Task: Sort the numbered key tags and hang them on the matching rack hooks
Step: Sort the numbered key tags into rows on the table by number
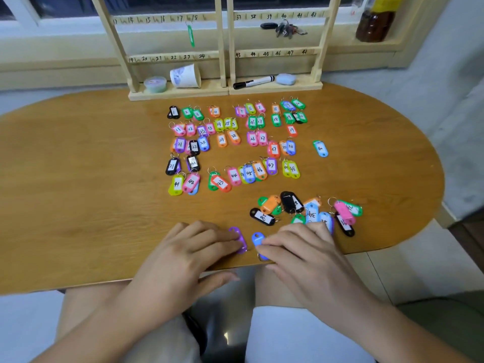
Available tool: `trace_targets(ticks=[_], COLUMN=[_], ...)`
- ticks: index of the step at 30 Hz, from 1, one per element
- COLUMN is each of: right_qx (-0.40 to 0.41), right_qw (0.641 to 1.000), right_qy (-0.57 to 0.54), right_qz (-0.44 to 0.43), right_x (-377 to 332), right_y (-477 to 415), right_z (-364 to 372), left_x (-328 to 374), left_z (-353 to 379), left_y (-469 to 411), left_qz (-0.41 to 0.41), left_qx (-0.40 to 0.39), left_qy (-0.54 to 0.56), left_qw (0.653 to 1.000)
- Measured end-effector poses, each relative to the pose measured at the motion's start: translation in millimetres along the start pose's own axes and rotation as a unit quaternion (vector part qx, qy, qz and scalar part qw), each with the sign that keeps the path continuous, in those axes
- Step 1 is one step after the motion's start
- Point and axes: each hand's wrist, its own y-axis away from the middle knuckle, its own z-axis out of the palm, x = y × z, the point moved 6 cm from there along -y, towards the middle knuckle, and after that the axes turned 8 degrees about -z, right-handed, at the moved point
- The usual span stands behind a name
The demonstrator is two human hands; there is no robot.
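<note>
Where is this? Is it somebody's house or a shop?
Probably a room in somebody's home, though I can't be sure. There's a wooden table pushed up to a window, and a bottle standing on the sill.

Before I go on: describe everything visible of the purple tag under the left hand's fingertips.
The purple tag is a small glossy plastic oblong with rounded ends, lying flat on the wooden table near its front edge, long axis roughly away from the person. Fingertips of the left hand rest on its left side. No number or ring shows. It lies apart from the blue tag beside it.
</note>
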Motion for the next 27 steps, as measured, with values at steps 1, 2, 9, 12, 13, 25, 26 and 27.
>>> trace_targets(ticks=[1,2,9,12,13,25,26,27], right_qx=[0.013,0.027,0.115,0.123,0.122,0.153,0.156,0.159], right_qw=[1.0,1.0,0.988,0.983,0.981,0.88,0.873,0.869], right_qy=[-0.005,-0.01,-0.09,-0.12,-0.131,-0.377,-0.389,-0.399], right_qz=[-0.002,-0.002,0.04,0.068,0.081,0.247,0.247,0.248], right_x=[0,-1,10,22,25,63,65,68], right_y=[2,4,-8,-21,-25,-47,-50,-52], right_z=[0,0,-17,-20,-20,-26,-28,-29], left_x=[2,3,10,8,10,8,5,2], left_z=[0,1,-8,-9,-7,-10,-15,-21], left_y=[3,5,3,-6,-8,-13,-18,-24], left_qz=[0.011,0.019,0.047,0.051,0.057,0.072,0.058,0.042], left_qx=[0.013,0.028,0.081,0.064,0.056,0.062,0.07,0.08], left_qy=[-0.003,-0.005,-0.006,-0.014,-0.016,0.026,0.046,0.068], left_qw=[1.0,0.999,0.996,0.997,0.997,0.995,0.995,0.994])
